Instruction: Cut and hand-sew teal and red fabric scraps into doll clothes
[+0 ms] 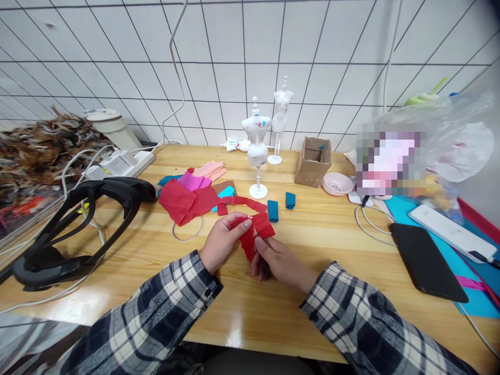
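Observation:
My left hand [226, 237] pinches the upper edge of a piece of red fabric [247, 244] between thumb and fingers. My right hand [275, 258] is closed around small scissors [255, 232]; their blades show as a thin glint against the red, and the handles are mostly hidden by my fingers. A red strip [246, 200] curves across the table just beyond both hands. Two folded teal pieces [273, 211] lie right of it. Behind them stands a small white dress form [257, 135] with coloured specks. Left of my hands is a pile of red fabric [182, 203] with pink and blue pieces.
A second dress form [280, 114] stands behind, near a cardboard box [312, 161] and a pink bowl [338, 184]. On the right lie a black phone [427, 260] and a white power bank [453, 226]. A black headset-like frame [117, 208] and cables occupy the left.

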